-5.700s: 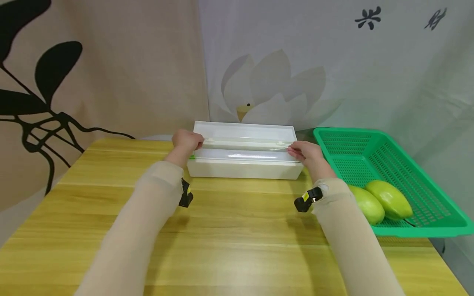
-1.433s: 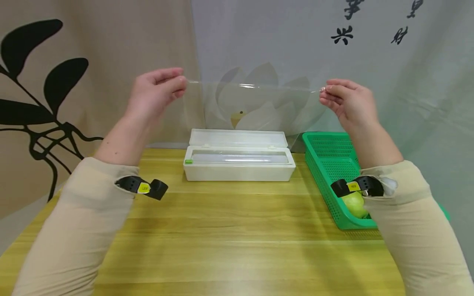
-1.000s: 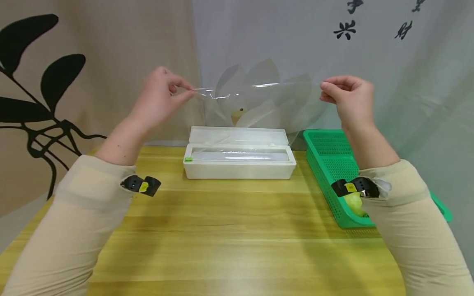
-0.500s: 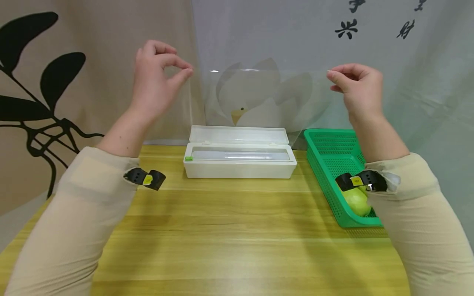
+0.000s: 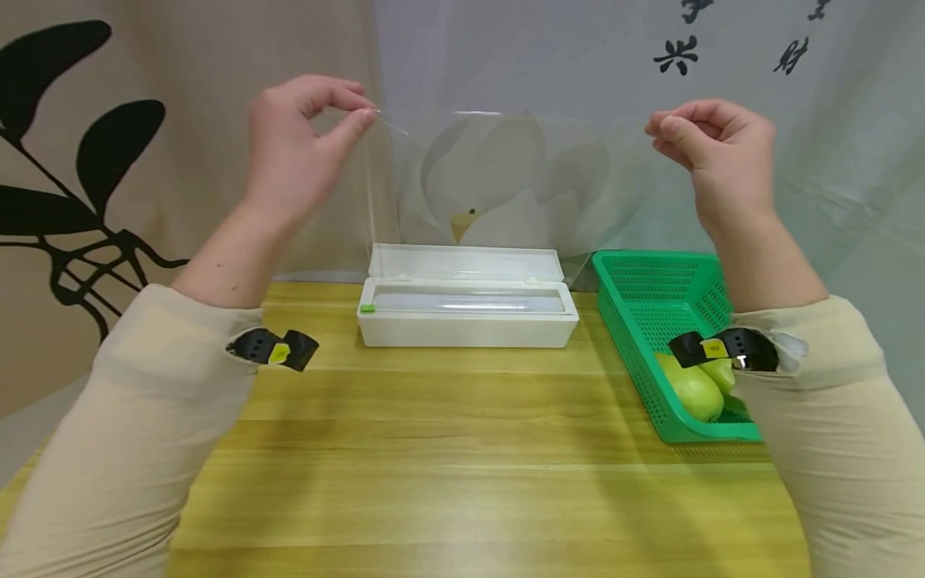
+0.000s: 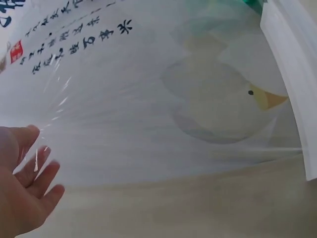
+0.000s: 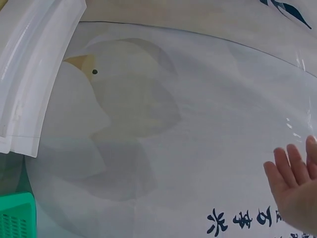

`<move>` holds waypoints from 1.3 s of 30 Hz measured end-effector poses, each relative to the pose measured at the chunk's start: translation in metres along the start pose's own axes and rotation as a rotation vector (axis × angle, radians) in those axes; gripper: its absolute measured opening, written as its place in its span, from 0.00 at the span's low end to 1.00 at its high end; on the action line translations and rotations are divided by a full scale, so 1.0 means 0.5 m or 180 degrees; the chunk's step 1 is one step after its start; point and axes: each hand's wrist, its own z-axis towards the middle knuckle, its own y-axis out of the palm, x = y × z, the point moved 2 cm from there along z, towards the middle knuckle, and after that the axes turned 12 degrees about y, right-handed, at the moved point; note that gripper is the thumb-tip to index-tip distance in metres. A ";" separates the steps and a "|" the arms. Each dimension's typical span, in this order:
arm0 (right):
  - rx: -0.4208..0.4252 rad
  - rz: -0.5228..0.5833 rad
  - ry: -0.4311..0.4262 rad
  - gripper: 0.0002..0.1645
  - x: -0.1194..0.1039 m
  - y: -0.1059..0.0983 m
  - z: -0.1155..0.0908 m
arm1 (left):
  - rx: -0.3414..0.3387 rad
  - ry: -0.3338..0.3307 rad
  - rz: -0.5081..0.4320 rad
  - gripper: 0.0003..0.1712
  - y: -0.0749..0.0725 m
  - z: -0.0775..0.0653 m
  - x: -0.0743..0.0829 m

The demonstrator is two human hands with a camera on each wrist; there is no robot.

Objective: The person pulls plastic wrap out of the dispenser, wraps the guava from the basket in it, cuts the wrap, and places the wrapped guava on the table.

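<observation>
A clear sheet of cling film (image 5: pixel 477 114) hangs between both raised hands, its top edge marked by bright glints. My left hand (image 5: pixel 299 152) pinches one corner between thumb and forefinger; in the left wrist view, creases in the film fan out from that hand (image 6: pixel 29 183). The opposite corner is pinched by my right hand (image 5: pixel 730 156), seen from its side in the right wrist view, where glints lie beside the fingers (image 7: pixel 282 168). Below stands a white cling film box (image 5: pixel 466 331), lid (image 5: pixel 466 262) tipped back, the roll (image 5: pixel 470 303) visible inside. A green slider (image 5: pixel 368 308) sits at its left end.
A green plastic basket (image 5: pixel 636 377) with green fruit (image 5: pixel 694 393) stands at the right, partly hidden by the right forearm. The wooden table (image 5: pixel 448 449) extends in front of the box. A printed curtain (image 5: pixel 506 48) hangs behind.
Both hands have gone from the box up into the air, drawing the film out. Since half a second ago the right hand has shifted up and rightward; the left is slightly higher.
</observation>
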 end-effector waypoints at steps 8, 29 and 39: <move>-0.0244 0.0216 -0.0166 0.12 -0.012 -0.007 -0.014 | 0.0027 0.0057 -0.0345 0.14 -0.012 -0.002 0.012; -0.2673 0.0537 -0.0148 0.13 0.058 -0.087 -0.110 | -0.1551 0.0238 -0.2614 0.09 -0.034 -0.137 -0.013; -0.3299 0.0329 0.0335 0.18 0.131 -0.137 -0.162 | -0.2675 0.0304 -0.3556 0.16 0.005 -0.217 -0.050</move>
